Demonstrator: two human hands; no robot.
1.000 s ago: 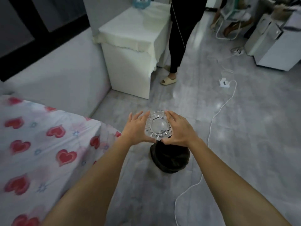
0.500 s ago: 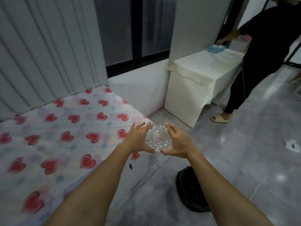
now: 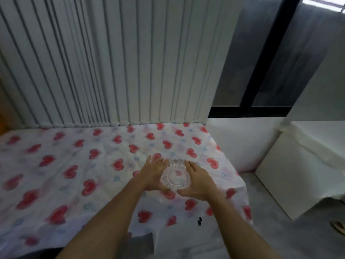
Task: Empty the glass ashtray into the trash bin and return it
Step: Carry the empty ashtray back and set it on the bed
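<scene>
The round cut-glass ashtray (image 3: 175, 176) is held upright between both palms, over the right part of a table covered with a white cloth printed with red hearts (image 3: 74, 165). My left hand (image 3: 152, 174) grips its left rim and my right hand (image 3: 198, 181) grips its right rim. Whether the ashtray touches the cloth I cannot tell. Its bowl looks empty apart from a tiny dark speck. The trash bin is out of view.
White vertical blinds (image 3: 112, 62) hang behind the table. A dark window (image 3: 265, 53) is at the upper right. A white cloth-draped cabinet (image 3: 302, 165) stands to the right on the grey floor (image 3: 270, 230). A sandalled foot (image 3: 338, 226) shows at the right edge.
My view has swung left from the floor and the black trash bin to the heart-patterned table. Both hands have carried the ashtray from above the bin to over the table.
</scene>
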